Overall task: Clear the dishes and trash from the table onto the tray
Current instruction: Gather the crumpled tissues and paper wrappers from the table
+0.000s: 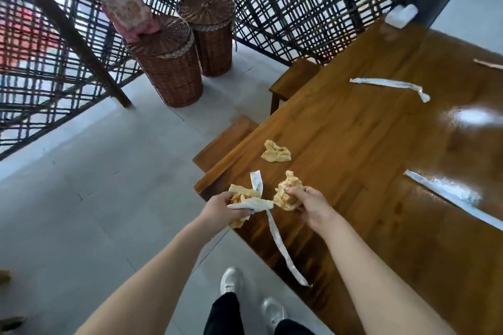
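Head view, both hands [217, 208] [310, 207] gripping napkins [241, 196] [289, 194], probably

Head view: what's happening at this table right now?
A person stands at the corner of the wooden table, gathering trash. The left hand grips a bundle of crumpled napkins and white paper strips, one strip dangling. The right hand grips another crumpled napkin. A loose napkin, a far strip and a near strip of white paper lie on the table. No tray is in view.

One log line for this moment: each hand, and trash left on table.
left hand: grips napkin wad and white strip | right hand: grips crumpled napkin | table: loose napkin, paper strips | tray: unseen
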A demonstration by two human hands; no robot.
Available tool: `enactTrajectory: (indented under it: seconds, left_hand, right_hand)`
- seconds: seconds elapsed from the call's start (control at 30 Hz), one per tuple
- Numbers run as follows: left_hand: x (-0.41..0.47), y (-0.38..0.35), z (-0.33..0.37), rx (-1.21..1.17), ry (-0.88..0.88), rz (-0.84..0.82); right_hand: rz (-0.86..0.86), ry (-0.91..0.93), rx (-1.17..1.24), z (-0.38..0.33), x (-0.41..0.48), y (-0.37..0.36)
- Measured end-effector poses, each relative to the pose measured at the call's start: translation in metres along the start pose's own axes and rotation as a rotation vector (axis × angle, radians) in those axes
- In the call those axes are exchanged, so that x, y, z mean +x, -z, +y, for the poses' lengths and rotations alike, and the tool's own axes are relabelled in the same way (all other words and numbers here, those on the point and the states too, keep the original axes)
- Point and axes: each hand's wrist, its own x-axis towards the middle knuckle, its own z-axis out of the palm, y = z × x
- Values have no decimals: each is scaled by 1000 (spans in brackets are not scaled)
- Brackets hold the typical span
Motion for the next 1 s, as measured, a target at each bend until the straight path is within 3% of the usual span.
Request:
enactTrajectory:
  seconds: [0.17, 0.53, 0.8, 1.0]
  left_hand:
    - [28, 17, 2, 205, -54, -142]
    - [53, 22, 0, 353, -261, -111]
    - [61, 19, -2, 758, -294, -157]
    - [64, 16, -13, 727, -346, -107]
  right_hand:
    - [136, 58, 9, -5, 2, -21]
    - [223, 39, 122, 3, 0, -34]
    - [236, 50, 157, -3, 9, -35]
    - [284, 87, 170, -4, 10, -30]
